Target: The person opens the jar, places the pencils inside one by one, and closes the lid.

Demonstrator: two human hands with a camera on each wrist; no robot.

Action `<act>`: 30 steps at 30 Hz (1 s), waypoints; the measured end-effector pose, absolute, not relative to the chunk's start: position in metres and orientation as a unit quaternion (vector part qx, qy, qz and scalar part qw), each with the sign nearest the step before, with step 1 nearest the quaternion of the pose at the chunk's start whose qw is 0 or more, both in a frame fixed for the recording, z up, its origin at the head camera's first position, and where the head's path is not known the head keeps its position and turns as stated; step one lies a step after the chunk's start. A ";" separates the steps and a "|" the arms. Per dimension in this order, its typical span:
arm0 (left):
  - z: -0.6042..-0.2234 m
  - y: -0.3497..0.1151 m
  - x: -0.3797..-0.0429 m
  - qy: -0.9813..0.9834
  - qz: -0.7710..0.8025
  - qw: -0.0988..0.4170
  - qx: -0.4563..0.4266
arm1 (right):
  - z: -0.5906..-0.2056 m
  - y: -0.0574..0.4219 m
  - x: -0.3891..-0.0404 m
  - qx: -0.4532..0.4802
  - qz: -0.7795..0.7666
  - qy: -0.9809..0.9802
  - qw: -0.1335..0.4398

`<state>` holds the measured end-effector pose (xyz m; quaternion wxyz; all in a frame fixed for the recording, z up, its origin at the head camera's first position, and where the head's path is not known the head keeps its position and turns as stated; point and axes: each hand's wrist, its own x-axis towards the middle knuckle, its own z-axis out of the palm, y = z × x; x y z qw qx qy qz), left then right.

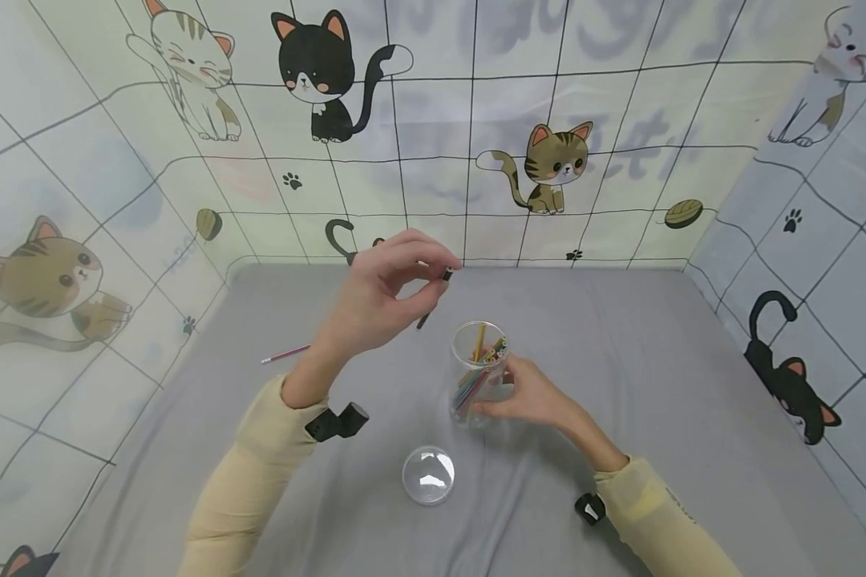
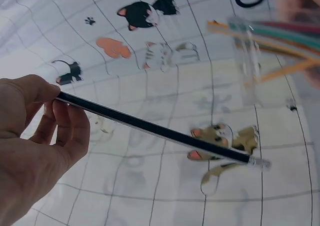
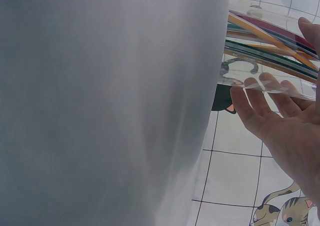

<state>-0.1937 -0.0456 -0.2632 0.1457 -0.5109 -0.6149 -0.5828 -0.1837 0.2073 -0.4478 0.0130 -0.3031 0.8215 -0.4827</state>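
My left hand (image 1: 386,292) is raised over the table and pinches a dark pencil (image 2: 145,125) near one end. The pencil's far end, with a silvery band, points away from the fingers in the left wrist view. Lower and to the right, my right hand (image 1: 530,393) grips a clear jar (image 1: 462,357) round its side, thumb at the front. Several coloured pencils (image 3: 270,41) lean inside the jar. In the head view, most of the dark pencil hides behind the left hand.
A clear round lid (image 1: 428,475) lies on the grey cloth in front of the jar. Further left, a reddish pencil (image 1: 285,354) lies on the table, partly behind the left forearm. Cat-printed sheets (image 1: 433,180) wall the table at the back and sides.
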 end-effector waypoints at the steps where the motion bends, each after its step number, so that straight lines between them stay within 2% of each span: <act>1: -0.261 -0.043 -0.191 -0.607 -0.588 0.146 -0.515 | -0.448 0.207 -0.184 -0.304 -0.482 0.821 0.012; 18: -0.251 -0.021 -0.174 -0.528 -0.626 0.157 -0.552 | -0.448 0.209 -0.186 -0.309 -0.484 0.819 0.014; 30: -0.262 -0.010 -0.179 -0.534 -0.612 0.147 -0.564 | -0.448 0.209 -0.186 -0.313 -0.495 0.810 0.023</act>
